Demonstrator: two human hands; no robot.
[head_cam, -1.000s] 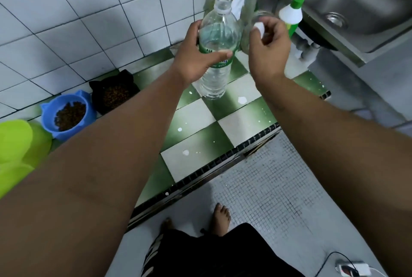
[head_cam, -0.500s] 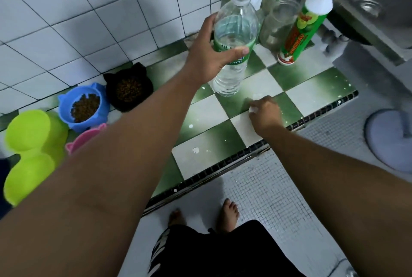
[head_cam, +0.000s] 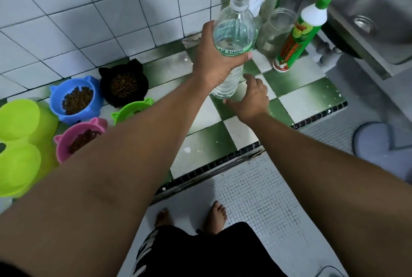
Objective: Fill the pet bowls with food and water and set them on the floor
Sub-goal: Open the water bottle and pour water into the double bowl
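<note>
Counter (head_cam: 307,98): was tiled green and white.
Left hand (head_cam: 214,62): gripped uncapped water bottle (head_cam: 234,31).
Right hand (head_cam: 252,98): hovered loosely open, empty, beside bottle's base.

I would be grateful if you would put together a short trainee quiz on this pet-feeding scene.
1. True or false: the water bottle is capped.
2. Fill in: the ____ hand grips the water bottle at its label.
3. What do the blue bowl and black bowl hold? A water; B dry kibble; C nothing.
Key: 1 false, its neck is open. 2 left hand. 3 B.
</note>
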